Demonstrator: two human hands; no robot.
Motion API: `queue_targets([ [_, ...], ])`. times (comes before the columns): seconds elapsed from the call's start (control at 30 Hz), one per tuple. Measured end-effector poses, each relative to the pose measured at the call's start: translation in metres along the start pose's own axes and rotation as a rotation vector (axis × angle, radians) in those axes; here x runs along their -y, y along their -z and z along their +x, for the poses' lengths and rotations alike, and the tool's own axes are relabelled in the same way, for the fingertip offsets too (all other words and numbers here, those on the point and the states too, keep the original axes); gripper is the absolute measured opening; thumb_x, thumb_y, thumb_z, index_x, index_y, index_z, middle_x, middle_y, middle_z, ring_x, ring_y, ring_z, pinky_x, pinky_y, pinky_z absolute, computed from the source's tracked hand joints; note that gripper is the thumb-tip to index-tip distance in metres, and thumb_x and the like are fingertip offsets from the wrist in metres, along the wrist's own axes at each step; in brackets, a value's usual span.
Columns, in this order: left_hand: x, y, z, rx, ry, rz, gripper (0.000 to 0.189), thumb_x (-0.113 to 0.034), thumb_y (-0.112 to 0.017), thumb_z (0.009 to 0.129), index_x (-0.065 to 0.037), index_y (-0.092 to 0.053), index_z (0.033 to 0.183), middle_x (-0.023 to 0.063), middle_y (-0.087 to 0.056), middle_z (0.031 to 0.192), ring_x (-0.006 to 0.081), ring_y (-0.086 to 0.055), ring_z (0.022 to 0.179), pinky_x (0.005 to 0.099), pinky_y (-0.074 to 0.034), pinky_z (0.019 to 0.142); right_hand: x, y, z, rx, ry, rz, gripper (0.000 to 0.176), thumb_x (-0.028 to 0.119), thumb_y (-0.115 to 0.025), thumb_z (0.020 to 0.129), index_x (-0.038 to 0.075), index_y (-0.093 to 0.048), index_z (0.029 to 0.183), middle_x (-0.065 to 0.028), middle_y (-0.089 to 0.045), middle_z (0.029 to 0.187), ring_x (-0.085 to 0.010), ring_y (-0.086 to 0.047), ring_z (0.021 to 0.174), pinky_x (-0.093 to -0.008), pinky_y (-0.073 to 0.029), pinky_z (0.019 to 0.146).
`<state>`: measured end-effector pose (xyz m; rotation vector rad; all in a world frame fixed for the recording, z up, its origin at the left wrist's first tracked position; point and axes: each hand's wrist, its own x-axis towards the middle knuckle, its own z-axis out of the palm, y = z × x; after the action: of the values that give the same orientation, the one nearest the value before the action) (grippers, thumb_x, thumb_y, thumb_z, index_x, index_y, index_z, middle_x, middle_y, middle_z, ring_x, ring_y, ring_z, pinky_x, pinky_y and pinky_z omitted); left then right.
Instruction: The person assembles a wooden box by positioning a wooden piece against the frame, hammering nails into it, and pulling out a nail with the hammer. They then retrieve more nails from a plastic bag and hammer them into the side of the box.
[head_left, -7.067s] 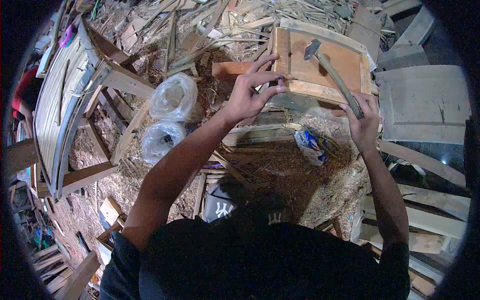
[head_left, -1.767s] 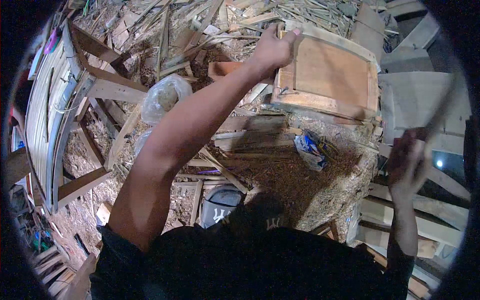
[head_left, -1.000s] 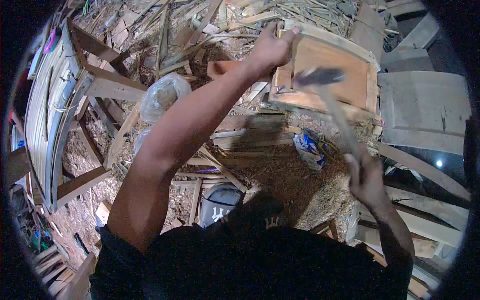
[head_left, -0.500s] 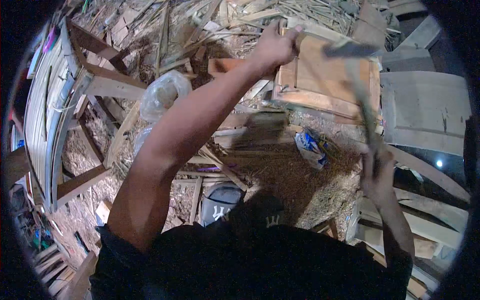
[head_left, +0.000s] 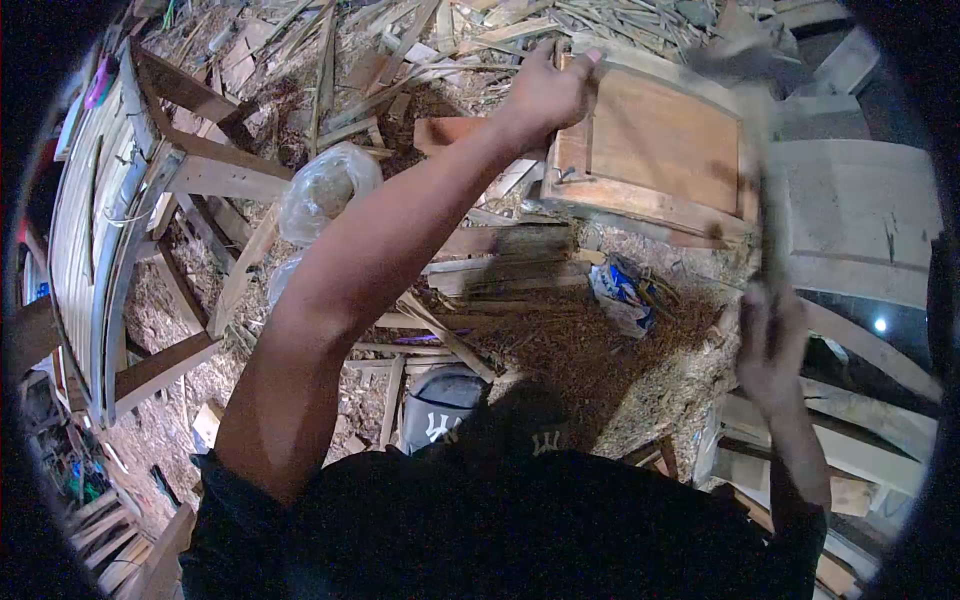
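Observation:
My left hand (head_left: 553, 95) is closed around the left side of a framed wooden panel (head_left: 665, 130), near its far corner. This panel lies flat, and a nail or peg (head_left: 568, 174) sticks up from its near left corner. My right hand (head_left: 772, 345) is wrapped round the handle of a hammer (head_left: 772, 215), which is smeared by motion. The hammer's dark head is raised past the panel's far right corner, apart from it as far as the blur lets me see.
At left stands a slatted wooden frame (head_left: 95, 230). Clear plastic bags (head_left: 330, 190) lie beside my left forearm. A blue-and-white packet (head_left: 622, 295) rests on sawdust. A grey panel (head_left: 850, 215) and curved boards (head_left: 870, 350) are at right; wood scraps (head_left: 400, 50) cover the far ground.
The hammer and my right hand have moved right, and the hammer's head has swung up and away from over the panel. My left hand and the panel stay in place.

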<state>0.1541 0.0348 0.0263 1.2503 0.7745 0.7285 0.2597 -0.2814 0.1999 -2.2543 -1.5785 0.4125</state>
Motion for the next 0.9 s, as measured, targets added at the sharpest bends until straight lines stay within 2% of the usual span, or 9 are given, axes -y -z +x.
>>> queue_targets([
  [0.03, -0.003, -0.001, -0.002, -0.011, -0.038, -0.043, 0.088, -0.041, -0.070, 0.093, 0.014, -0.030, 0.149, 0.0304, -0.062, 0.125, 0.0283, -0.066, 0.108, 0.0373, -0.055, 0.089, -0.001, 0.006, 0.001, -0.173, -0.010, -0.017, 0.021, 0.020, -0.054, 0.104, 0.001, -0.058, 0.114, -0.0076, -0.062, 0.079, -0.0240, -0.064, 0.071, -0.0361, -0.051, 0.063],
  [0.17, 0.002, 0.000, -0.003, -0.031, -0.001, 0.013, 0.086, -0.040, -0.070, 0.093, 0.014, -0.031, 0.148, 0.0309, -0.061, 0.128, 0.0302, -0.066, 0.108, 0.0376, -0.054, 0.090, 0.019, -0.004, 0.009, -0.706, -0.414, 1.157, 0.019, 0.020, -0.054, 0.105, 0.003, -0.060, 0.112, -0.0053, -0.062, 0.092, -0.0198, -0.062, 0.088, -0.0333, -0.052, 0.075],
  [0.33, -0.013, 0.000, -0.005, -0.037, 0.014, 0.091, 0.074, -0.041, -0.069, 0.094, 0.010, -0.043, 0.141, 0.0251, -0.068, 0.117, 0.0253, -0.068, 0.101, 0.0352, -0.054, 0.086, 0.005, -0.031, -0.001, 0.408, -0.155, -0.129, 0.023, 0.013, -0.057, 0.101, -0.006, -0.058, 0.113, -0.0193, -0.066, 0.112, -0.0326, -0.064, 0.099, -0.0469, -0.048, 0.092],
  [0.5, -0.005, 0.002, -0.004, 0.002, -0.047, 0.069, 0.077, -0.038, -0.069, 0.094, 0.012, -0.038, 0.144, 0.0286, -0.064, 0.125, 0.0305, -0.066, 0.111, 0.0382, -0.053, 0.094, -0.013, 0.006, 0.005, -0.080, 0.030, 0.018, 0.026, 0.017, -0.052, 0.104, -0.007, -0.057, 0.111, -0.0209, -0.066, 0.099, -0.0354, -0.064, 0.096, -0.0489, -0.048, 0.083],
  [0.57, 0.003, 0.000, 0.002, -0.015, -0.022, 0.056, 0.078, -0.039, -0.069, 0.094, 0.013, -0.038, 0.144, 0.0288, -0.063, 0.125, 0.0309, -0.066, 0.112, 0.0387, -0.053, 0.095, -0.022, 0.023, 0.003, -0.204, -0.238, 0.549, 0.029, 0.021, -0.049, 0.106, -0.006, -0.058, 0.110, -0.0175, -0.068, 0.089, -0.0331, -0.067, 0.084, -0.0456, -0.050, 0.073],
  [0.63, 0.007, 0.001, 0.002, -0.032, -0.001, 0.036, 0.080, -0.040, -0.069, 0.094, 0.013, -0.038, 0.144, 0.0289, -0.063, 0.126, 0.0313, -0.065, 0.112, 0.0391, -0.052, 0.095, -0.033, 0.004, 0.003, -0.108, -0.043, 0.925, 0.029, 0.021, -0.048, 0.105, -0.006, -0.058, 0.111, -0.0162, -0.069, 0.081, -0.0326, -0.067, 0.068, -0.0424, -0.050, 0.060],
  [0.7, 0.000, 0.002, -0.001, -0.023, -0.008, 0.097, 0.081, -0.042, -0.069, 0.093, 0.012, -0.037, 0.145, 0.0289, -0.063, 0.126, 0.0321, -0.064, 0.114, 0.0397, -0.051, 0.097, -0.029, -0.031, 0.004, 0.072, 0.500, -0.345, 0.027, 0.020, -0.050, 0.104, -0.005, -0.058, 0.112, -0.0162, -0.067, 0.076, -0.0341, -0.065, 0.060, -0.0405, -0.048, 0.053],
  [0.8, -0.033, 0.001, -0.026, -0.037, 0.108, 0.051, 0.080, -0.042, -0.068, 0.094, 0.012, -0.038, 0.145, 0.0277, -0.064, 0.123, 0.0305, -0.064, 0.113, 0.0391, -0.050, 0.098, -0.007, -0.026, 0.000, 0.217, 0.013, -0.073, 0.026, 0.019, -0.051, 0.103, -0.004, -0.058, 0.112, -0.0194, -0.067, 0.080, -0.0366, -0.066, 0.068, -0.0399, -0.050, 0.058],
  [0.9, -0.008, -0.001, -0.008, -0.050, -0.081, 0.031, 0.073, -0.039, -0.068, 0.095, 0.011, -0.043, 0.141, 0.0255, -0.067, 0.118, 0.0283, -0.066, 0.105, 0.0378, -0.052, 0.092, -0.013, -0.002, 0.017, -0.154, 0.210, -0.160, 0.024, 0.017, -0.052, 0.102, -0.004, -0.059, 0.112, -0.0199, -0.068, 0.083, -0.0342, -0.064, 0.066, -0.0383, -0.049, 0.058],
])
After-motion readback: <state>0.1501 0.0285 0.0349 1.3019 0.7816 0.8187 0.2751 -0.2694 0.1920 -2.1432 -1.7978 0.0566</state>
